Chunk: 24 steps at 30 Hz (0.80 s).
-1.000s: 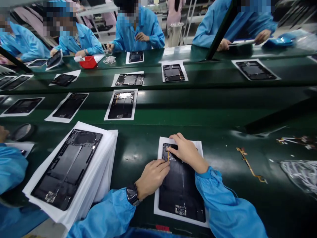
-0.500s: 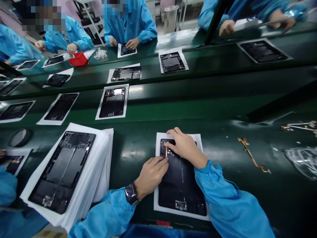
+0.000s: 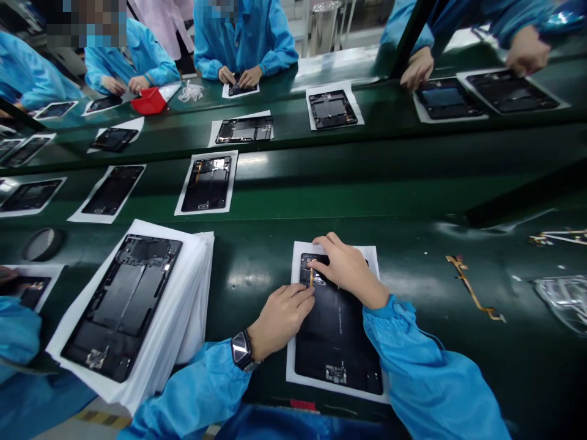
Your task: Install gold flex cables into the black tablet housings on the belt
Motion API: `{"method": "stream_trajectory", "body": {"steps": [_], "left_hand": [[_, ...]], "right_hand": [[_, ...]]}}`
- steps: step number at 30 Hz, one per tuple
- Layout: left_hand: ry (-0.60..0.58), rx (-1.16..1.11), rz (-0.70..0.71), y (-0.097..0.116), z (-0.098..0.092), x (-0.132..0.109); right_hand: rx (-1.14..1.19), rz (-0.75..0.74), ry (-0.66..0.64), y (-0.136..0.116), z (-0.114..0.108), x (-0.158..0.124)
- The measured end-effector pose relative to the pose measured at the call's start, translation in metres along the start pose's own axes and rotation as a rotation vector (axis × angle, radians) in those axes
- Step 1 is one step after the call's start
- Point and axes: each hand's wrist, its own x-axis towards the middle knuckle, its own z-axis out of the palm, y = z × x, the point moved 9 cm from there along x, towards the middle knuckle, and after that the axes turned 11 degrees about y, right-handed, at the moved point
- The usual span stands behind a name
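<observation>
A black tablet back housing point(image 3: 337, 336) lies on a white sheet point(image 3: 337, 382) on the green belt in front of me. A thin amber flex strip point(image 3: 311, 277) runs along its upper left part. My left hand point(image 3: 280, 316), with a black watch point(image 3: 241, 350) at the wrist, has its fingertips together at the strip's lower end. My right hand point(image 3: 349, 270) lies across the housing's top edge, its index fingertip just above the strip. My sleeves hide the lower edges of the sheet only in part.
To my left lies a white sheet stack point(image 3: 192, 293) under a black housing point(image 3: 121, 308). To my right lie a loose amber flex cable point(image 3: 472, 287) and a clear plastic bag point(image 3: 566, 299). More housings on sheets point(image 3: 206, 183) ride the belts, with co-workers in blue beyond.
The view has shifted slightly, while my hands stay at the same spot on the housing. Across the belt, a co-worker's hands now reach over housings at the top right.
</observation>
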Motion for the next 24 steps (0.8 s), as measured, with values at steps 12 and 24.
{"method": "stream_trajectory", "body": {"steps": [12, 24], "left_hand": [[-0.100, -0.146, -0.044, -0.013, -0.005, 0.000], [-0.214, -0.017, 0.082, 0.004, -0.010, -0.001]], "right_hand": [[0.430, 0.088, -0.104, 0.018, -0.039, -0.019], [0.483, 0.260, -0.134, 0.008, -0.033, -0.085]]}}
